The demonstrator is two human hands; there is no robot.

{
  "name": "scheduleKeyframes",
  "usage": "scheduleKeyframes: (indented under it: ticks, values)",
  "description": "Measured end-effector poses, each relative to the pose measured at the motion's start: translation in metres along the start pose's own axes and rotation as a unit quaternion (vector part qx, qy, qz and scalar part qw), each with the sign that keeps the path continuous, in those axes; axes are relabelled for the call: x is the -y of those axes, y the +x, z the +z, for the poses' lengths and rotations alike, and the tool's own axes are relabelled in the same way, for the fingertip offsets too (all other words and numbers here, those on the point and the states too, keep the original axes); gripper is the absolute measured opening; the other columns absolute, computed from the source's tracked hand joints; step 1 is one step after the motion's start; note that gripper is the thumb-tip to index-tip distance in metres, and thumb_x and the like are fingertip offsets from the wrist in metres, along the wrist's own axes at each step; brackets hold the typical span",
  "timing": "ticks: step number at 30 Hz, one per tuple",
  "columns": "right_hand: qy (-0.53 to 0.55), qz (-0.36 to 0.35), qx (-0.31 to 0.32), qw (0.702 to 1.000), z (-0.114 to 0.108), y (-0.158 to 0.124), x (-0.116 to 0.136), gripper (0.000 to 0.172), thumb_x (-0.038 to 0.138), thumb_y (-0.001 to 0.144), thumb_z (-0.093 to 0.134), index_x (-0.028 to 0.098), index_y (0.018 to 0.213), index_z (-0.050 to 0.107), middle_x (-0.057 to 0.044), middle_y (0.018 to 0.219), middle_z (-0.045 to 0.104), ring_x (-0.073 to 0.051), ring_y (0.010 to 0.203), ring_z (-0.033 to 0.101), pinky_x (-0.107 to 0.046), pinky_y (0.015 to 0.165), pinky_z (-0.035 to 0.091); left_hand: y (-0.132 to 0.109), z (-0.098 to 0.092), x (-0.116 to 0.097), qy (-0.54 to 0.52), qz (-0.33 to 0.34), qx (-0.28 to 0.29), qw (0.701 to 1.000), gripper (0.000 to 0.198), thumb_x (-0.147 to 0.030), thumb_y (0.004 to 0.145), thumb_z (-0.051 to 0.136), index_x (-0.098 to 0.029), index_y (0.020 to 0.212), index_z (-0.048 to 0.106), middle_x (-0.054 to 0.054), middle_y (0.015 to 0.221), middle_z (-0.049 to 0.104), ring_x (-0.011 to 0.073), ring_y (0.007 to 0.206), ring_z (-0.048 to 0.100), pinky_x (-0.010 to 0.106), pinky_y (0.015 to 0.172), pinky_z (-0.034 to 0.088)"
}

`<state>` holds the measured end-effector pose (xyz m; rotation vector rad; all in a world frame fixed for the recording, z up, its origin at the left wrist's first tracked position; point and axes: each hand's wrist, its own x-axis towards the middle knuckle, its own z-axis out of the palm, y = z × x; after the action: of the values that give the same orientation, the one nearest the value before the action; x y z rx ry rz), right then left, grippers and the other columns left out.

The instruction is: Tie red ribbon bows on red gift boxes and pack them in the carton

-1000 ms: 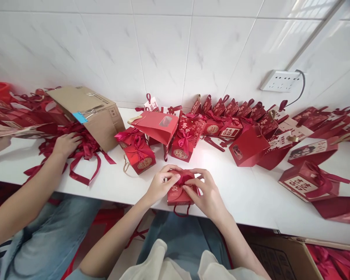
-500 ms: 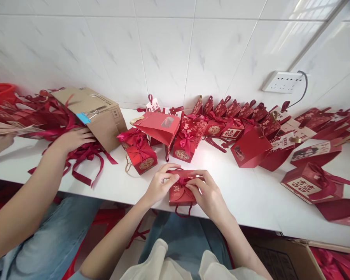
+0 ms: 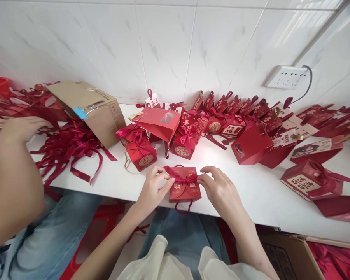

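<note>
A small red gift box [image 3: 184, 189] with a gold double-happiness sign lies at the near edge of the white table [image 3: 251, 194]. A dark red ribbon bow [image 3: 181, 177] runs across its top. My left hand [image 3: 153, 189] pinches the bow's left loop. My right hand [image 3: 219, 188] pinches the right loop. The two hands are apart, one at each side of the box, with the ribbon stretched between them.
Several finished red boxes [image 3: 140, 152] and red bags [image 3: 249, 144] crowd the back of the table. A brown carton [image 3: 89, 109] lies tipped beside a heap of loose ribbons [image 3: 71, 146]. Another person's hand [image 3: 19, 129] works at far left. A socket strip [image 3: 286, 77] hangs on the tiled wall.
My hands moved apart from the middle of the box to its sides, drawing the bow's loops outward. The other person's hand left the ribbon heap and moved left.
</note>
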<state>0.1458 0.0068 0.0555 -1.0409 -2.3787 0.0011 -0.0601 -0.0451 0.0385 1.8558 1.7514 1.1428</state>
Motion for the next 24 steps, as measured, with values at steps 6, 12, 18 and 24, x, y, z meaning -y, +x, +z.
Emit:
scheduleKeyframes:
  ticks: [6,12,18,24]
  values:
    - [0.08,0.07,0.028,0.994,-0.006,-0.003,0.008,0.023,0.035,0.095,0.041,0.019,0.087,0.056,-0.006,0.078,0.061,-0.018,0.064,0.058,-0.029,0.057,0.045,-0.008,0.006,-0.007,-0.039,-0.014,-0.004,0.999,0.021,-0.027,0.092,0.042,-0.02,0.072,0.048,0.002,0.082,0.052,0.0159,0.083,0.054,0.029,0.081,0.046]
    - [0.177,0.22,0.092,0.955,0.002,-0.01,0.018,0.039,0.058,0.085,0.047,0.022,0.07,0.047,0.002,0.052,0.05,-0.014,0.042,0.044,-0.026,0.046,0.036,-0.007,0.01,-0.009,-0.053,0.002,0.007,0.999,0.019,-0.021,0.089,0.044,-0.02,0.069,0.044,0.006,0.104,0.062,0.0193,0.1,0.054,0.035,0.089,0.043]
    - [0.302,0.289,0.084,0.905,0.014,-0.006,0.02,0.043,0.058,0.083,0.046,0.023,0.061,0.042,0.005,0.046,0.038,-0.012,0.042,0.035,-0.025,0.045,0.031,-0.007,0.011,-0.009,-0.056,-0.016,0.015,0.998,0.024,-0.023,0.088,0.045,-0.02,0.065,0.041,0.006,0.115,0.063,0.0208,0.099,0.054,0.037,0.086,0.043]
    - [0.513,0.305,0.135,0.791,0.018,-0.001,0.009,0.043,0.059,0.076,0.054,0.02,0.061,0.045,0.004,0.055,0.04,-0.011,0.052,0.035,-0.023,0.049,0.029,-0.007,0.013,-0.002,-0.111,-0.049,0.011,0.993,0.026,-0.026,0.088,0.044,-0.019,0.063,0.041,0.006,0.114,0.061,0.0195,0.098,0.056,0.03,0.077,0.045]
